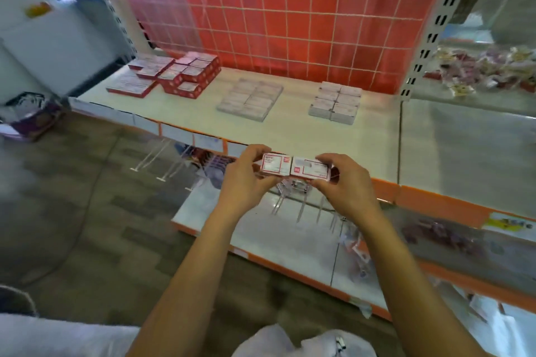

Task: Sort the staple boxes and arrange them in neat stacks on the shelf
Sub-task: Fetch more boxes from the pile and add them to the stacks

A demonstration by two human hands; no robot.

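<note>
Head cam: left hand and right hand are each pinching a staple box, butting them together over the shelf front edge, probably squaring them up for stacking.

Two white, red-trimmed staple boxes end to end, labels up, just before the shelf

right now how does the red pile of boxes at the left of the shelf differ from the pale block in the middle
The red pile has red sides; the pale block is whitish all over. The red pile is uneven, with boxes askew at several heights; the pale block is one flat, tidy rectangle. Both sit on the same shelf.
</note>
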